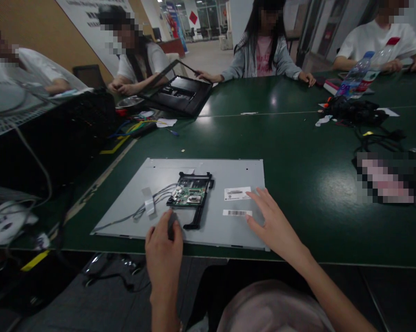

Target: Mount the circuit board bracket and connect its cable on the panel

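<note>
A flat grey metal display panel (pixel 208 165) lies on the green table before me. On its middle sits a green circuit board (pixel 190 196) in a black plastic bracket (pixel 198 216). Thin grey cables (pixel 142 210) run left from the board, under a strip of clear tape (pixel 149 203). My left hand (pixel 164 249) is at the panel's near edge, below the board, its fingers curled round a small dark thing I cannot make out. With fingers spread, my right hand (pixel 272 219) rests at the panel's right side, beside a white label (pixel 237 193) and a barcode sticker (pixel 237 213).
A black frame-like casing (pixel 183 94) stands across the table near a person's hand (pixel 208 77). Coloured wires (pixel 135 127) and a large black box (pixel 49 133) are at left. At right are bottles (pixel 358 74), black cables (pixel 356 110) and a blurred pink object (pixel 385 180).
</note>
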Demonstrator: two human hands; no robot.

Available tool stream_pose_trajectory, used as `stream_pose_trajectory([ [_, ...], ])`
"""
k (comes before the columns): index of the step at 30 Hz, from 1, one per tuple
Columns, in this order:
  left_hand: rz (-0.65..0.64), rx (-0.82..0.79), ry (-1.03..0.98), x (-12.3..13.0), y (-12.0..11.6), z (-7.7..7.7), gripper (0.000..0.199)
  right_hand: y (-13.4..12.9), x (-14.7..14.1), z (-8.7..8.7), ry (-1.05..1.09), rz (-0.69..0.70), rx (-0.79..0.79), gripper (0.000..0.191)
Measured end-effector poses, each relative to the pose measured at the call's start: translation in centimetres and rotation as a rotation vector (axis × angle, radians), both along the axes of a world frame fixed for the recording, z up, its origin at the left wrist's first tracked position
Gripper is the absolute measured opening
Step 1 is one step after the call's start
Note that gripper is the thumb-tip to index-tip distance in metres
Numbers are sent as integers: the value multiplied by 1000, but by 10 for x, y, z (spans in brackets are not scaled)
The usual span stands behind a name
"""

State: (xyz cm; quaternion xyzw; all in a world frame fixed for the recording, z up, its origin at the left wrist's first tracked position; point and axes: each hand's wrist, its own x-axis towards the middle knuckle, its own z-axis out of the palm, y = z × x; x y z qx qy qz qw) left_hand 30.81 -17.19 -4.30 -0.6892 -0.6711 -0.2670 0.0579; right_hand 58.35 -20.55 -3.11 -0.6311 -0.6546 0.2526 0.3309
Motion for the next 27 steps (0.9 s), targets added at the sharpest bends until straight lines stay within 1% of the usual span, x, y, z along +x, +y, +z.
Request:
stream_pose_trajectory([
  [9,6,-7,-13,-1,4,3,38,4,-7,7,-150,154,-37,68],
  [18,47,-13,-8,-11,11,3,39,14,-13,16,-145,234,-73,70],
  [27,82,-34,12,-23,19,3,41,19,-23,13,-159,307,-60,74],
])
